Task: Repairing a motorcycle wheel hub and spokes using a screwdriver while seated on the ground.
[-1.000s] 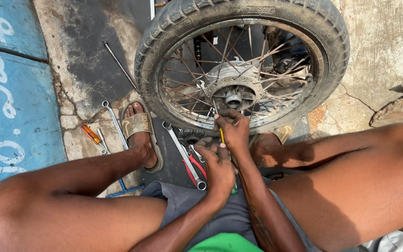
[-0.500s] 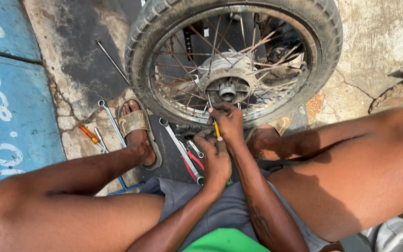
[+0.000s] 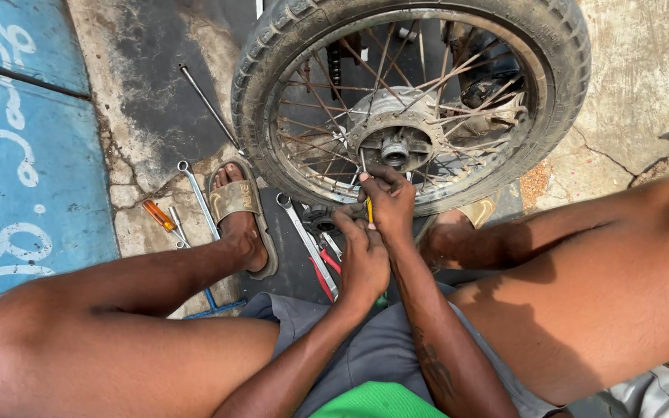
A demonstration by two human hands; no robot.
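The wheel point(image 3: 412, 101) stands upright on the floor point(image 3: 644, 70), filling the space just beyond both hands; its tyre rim curves close under the fingers and its spokes fan out above them. The two bare legs hem the hands in from either side, so the only open room is the narrow strip of dark mat point(image 3: 292, 263) below the tyre and the cracked concrete off to the left of the fingers.

The right hand point(image 3: 389, 197) is up against the spokes just below the hub point(image 3: 392, 147), fingers closed round a small yellow-handled tool point(image 3: 368, 209) that stands nearly upright; its tip goes in among the spokes and cannot be made out. The left hand point(image 3: 364, 259) sits just below and touching the right one, fingers curled, though whether they grip anything cannot be told.

Left of the fingers a sandalled foot point(image 3: 238, 213) rests at the tyre's edge. Between it and the hands lie a spanner point(image 3: 303, 236) and red-handled pliers point(image 3: 325, 271). Farther left lie a second spanner point(image 3: 195, 193), an orange screwdriver point(image 3: 158, 214) and a thin rod point(image 3: 209, 104).
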